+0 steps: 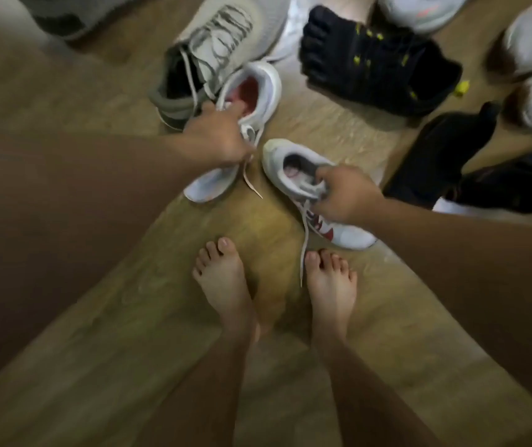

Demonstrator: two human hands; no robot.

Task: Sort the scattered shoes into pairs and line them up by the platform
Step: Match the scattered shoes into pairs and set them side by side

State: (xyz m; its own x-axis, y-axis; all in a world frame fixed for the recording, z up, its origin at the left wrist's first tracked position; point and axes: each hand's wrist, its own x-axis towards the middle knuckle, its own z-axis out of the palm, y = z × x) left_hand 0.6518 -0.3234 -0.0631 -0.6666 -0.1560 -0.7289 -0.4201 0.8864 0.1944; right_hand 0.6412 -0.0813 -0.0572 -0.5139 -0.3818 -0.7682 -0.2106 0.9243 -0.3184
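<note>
Head view. Surface: a wood-grain floor [122,317], tan in colour, blurred throughout; no walls or platform are visible. The person stands barefoot, two feet side by side, left foot [222,279] and right foot [330,282].

Count of footwear, as far as blur allows: two white sneakers, both in hand; one grey sneaker [206,56] with a dark opening; one black toe shoe [377,59] with yellow marks; two dark shoes [470,169] at right, overlapping; several pale shoes cut off along the top and right edges, number uncertain.

Left hand [217,137]: fingers closed on the collar of the left white sneaker [245,124], which has a pink lining and lies just beside the grey sneaker, touching it or nearly so.

Right hand [343,195]: fingers pinched on the tongue of the right white sneaker [309,191], which carries red marking on its side. Its lace hangs toward the right foot. The two white sneakers sit near each other, apart, in front of the feet.
</note>
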